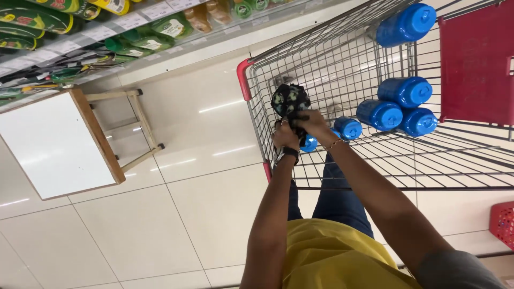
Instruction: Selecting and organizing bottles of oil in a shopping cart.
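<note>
Both hands, left (285, 136) and right (313, 124), grip a dark bundle (289, 100) over the cart (342, 69), apparently lowering it in beside the bottles (379, 114).

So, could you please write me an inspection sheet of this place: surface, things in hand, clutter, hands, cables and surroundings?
Surface: glossy pale tiled floor; wire shopping cart with red corner guards stands on it.
Things in hand: dark patterned bundle, held over the cart's edge.
Clutter: several blue bottles lying in the cart.
Hands: left hand and right hand both have a grip on the bundle; black band on the left wrist, thin bracelet on the right.
Cables: nothing seen.
Surroundings: store shelf with green packets, white-topped wooden stand, red basket at the right edge.
</note>
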